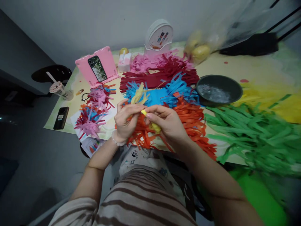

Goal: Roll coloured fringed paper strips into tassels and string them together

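Observation:
My left hand [126, 121], with a beaded bracelet at its wrist, and my right hand [170, 125] meet over the near edge of the table. Their fingertips pinch a small yellow paper strip [144, 112] between them. More yellow paper [140, 94] shows above the left fingers and below the right ones; how these pieces join is hidden. Under my hands lie cut orange paper strips [192, 121]. Beyond them are blue fringed strips [157, 96], then dark red ones [141, 81] and pink ones [150, 61].
Right of the strips stands a dark bowl [234, 84] with clear bits inside. Green strips [249, 128] and yellow strips [284, 105] spread rightward. Multicoloured tassels [90, 121], a phone [61, 118], a cup [61, 90] and a pink tablet case [83, 67] are at the left.

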A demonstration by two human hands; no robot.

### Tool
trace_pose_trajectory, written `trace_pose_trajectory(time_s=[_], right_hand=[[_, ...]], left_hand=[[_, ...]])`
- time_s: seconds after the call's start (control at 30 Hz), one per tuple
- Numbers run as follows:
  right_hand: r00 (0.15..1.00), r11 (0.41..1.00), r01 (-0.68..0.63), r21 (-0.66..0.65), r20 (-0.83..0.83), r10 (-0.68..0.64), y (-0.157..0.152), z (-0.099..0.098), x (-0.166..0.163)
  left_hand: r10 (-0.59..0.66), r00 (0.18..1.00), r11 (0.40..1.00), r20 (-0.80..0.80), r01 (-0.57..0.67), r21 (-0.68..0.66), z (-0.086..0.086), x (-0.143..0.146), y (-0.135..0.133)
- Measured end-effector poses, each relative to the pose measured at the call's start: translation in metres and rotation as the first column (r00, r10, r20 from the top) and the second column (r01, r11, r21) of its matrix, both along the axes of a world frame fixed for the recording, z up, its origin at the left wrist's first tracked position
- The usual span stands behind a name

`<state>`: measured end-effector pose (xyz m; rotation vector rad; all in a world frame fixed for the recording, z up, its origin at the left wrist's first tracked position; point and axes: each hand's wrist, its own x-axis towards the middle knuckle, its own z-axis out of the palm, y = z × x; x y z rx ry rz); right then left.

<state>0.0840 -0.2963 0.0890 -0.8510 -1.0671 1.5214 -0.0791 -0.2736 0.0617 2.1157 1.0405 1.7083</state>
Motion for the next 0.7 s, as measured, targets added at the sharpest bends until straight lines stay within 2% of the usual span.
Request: trace_pose_trajectory(time_s=[0.1,0.2,0.33,0.37,0.43,0.5,0.57,0.63,0.7], right_hand=[[0.998,0.993,0.067,0.092,0.006,-0.068,0.003,0.003,-0.002],[0.996,0.985,0.073,0.156,0.038,-0.08,0.011,0.002,0.003],[0.981,0.967,0.17,0.191,0.054,-0.184,0.012,-0.004,0.004],[0.973,0.955,0.194,0.224,0.079,-0.216,0.011,-0.005,0.004],[0.941,0.909,0.189,0.372,0.196,-0.276,0.013,-0.006,0.01],[0.854,0.823,0.111,0.558,0.369,-0.365,0.025,-0.006,0.03],[0.701,0.759,0.032,0.65,0.527,-0.481,0.051,-0.009,0.072],[0.513,0.794,0.117,0.596,0.648,-0.562,0.087,-0.021,0.13],[0.289,0.825,0.25,0.507,0.774,-0.564,0.123,-0.043,0.189]], left_hand=[[0.037,0.96,0.969,0.276,0.033,-0.245,0.003,0.02,-0.009],[0.057,0.909,0.892,0.413,0.14,-0.43,0.008,0.031,-0.01],[0.004,0.893,0.874,0.449,0.216,-0.436,0.007,0.041,-0.006],[-0.007,0.89,0.876,0.456,0.225,-0.426,0.006,0.044,-0.004],[-0.008,0.873,0.886,0.488,0.232,-0.402,0.005,0.048,0.0],[0.02,0.843,0.908,0.538,0.209,-0.362,0.008,0.047,0.005],[0.06,0.795,0.932,0.604,0.172,-0.319,0.014,0.04,0.01],[0.086,0.739,0.936,0.668,0.17,-0.309,0.021,0.029,0.013],[0.099,0.711,0.915,0.697,0.21,-0.344,0.024,0.019,0.012]])
